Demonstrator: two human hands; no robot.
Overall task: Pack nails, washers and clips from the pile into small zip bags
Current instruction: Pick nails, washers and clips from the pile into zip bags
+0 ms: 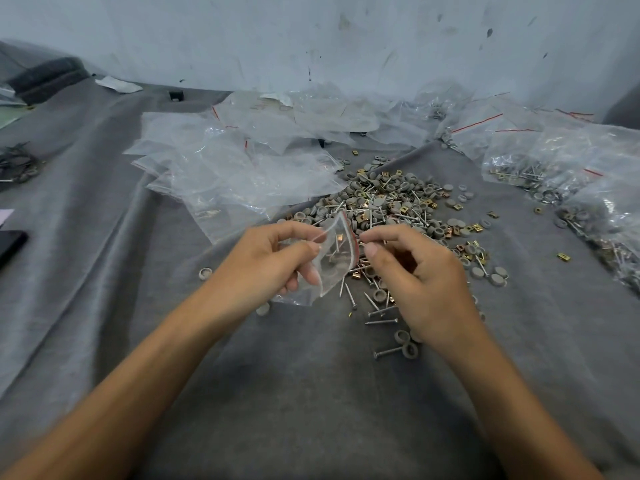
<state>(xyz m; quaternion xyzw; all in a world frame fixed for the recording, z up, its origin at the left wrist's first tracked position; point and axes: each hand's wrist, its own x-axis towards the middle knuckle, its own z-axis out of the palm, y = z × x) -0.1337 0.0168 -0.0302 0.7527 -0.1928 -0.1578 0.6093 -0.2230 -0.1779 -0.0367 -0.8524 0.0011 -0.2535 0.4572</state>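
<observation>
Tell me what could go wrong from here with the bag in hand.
1. The small zip bag, pinched between the left hand and right hand, looks unsealed; a tilt may spill its contents back onto the pile.
2. The nails inside may pierce the thin plastic.
3. The loose washers by the right hand might get swept away.

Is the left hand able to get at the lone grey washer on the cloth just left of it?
Likely yes: only bare cloth lies between the left hand and the lone washer. But it grips the small zip bag, so it would carry that along.
</observation>
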